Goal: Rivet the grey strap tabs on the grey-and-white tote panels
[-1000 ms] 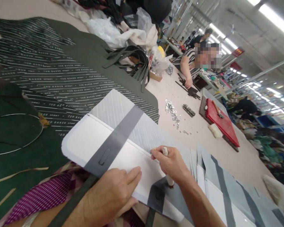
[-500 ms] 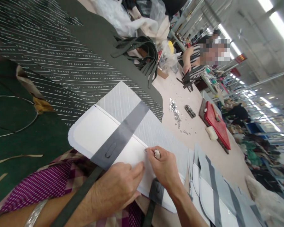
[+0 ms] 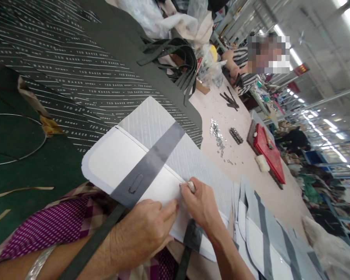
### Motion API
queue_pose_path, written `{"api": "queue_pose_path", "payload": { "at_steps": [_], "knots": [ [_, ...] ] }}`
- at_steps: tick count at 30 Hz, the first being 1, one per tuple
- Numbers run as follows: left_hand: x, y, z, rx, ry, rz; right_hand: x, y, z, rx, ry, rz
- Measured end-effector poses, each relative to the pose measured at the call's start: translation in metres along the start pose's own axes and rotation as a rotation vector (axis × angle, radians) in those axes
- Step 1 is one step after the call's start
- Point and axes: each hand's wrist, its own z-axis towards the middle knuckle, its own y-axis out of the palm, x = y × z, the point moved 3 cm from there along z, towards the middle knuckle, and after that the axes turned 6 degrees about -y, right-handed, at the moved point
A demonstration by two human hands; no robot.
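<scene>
A pale grey fabric panel with a white stiff piece [image 3: 111, 159] lies across my lap and the table edge. Dark grey straps [image 3: 156, 155] cross it, each with a stitched oblong outline. My left hand [image 3: 147, 229] grips the panel's near edge, fingers on top and thumb underneath. Beside it, my right hand [image 3: 200, 202] is closed in a pinch on the seam. A whitish stick-like tool [image 3: 191, 187] pokes out of its fist, most of it hidden. At the fingertips a tiny metal bit [image 3: 181, 185] glints. A dark green strap [image 3: 96, 241] hangs over my left forearm.
Dark printed fabric [image 3: 105, 89] spreads to the left. Loose small metal pieces [image 3: 217, 134] and a dark cluster [image 3: 236, 135] lie beyond the panel, near a red board [image 3: 270, 155]. Similar panels [image 3: 268, 237] are stacked at right. A co-worker in striped sleeves [image 3: 242, 58] sits across the table.
My right fist has tilted slightly at the seam, and the whitish tool end has shifted up. The co-worker's hands have drawn back from the dark strips on the table.
</scene>
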Motion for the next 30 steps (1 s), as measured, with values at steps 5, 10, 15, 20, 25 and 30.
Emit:
{"api": "queue_pose_path", "payload": {
  "at_steps": [5,10,15,20,25,30],
  "knots": [
    [0.000,-0.001,0.000,-0.002,0.004,0.009,0.000,-0.006,0.002,-0.057,-0.033,0.151],
    [0.001,-0.001,0.000,-0.011,-0.006,0.017,0.000,-0.006,-0.001,-0.062,-0.076,0.210],
    [0.000,0.001,-0.001,-0.022,0.004,0.006,-0.002,-0.007,0.005,-0.090,-0.083,0.084],
    [0.000,0.002,-0.003,-0.007,-0.005,0.005,-0.004,-0.011,0.014,-0.165,-0.113,0.027],
    [-0.001,0.002,-0.002,0.002,0.001,-0.011,-0.007,-0.017,0.021,-0.247,-0.087,0.032],
    [0.000,0.001,-0.003,0.007,0.014,-0.004,-0.003,-0.020,0.023,-0.296,-0.024,0.084]
  ]
}}
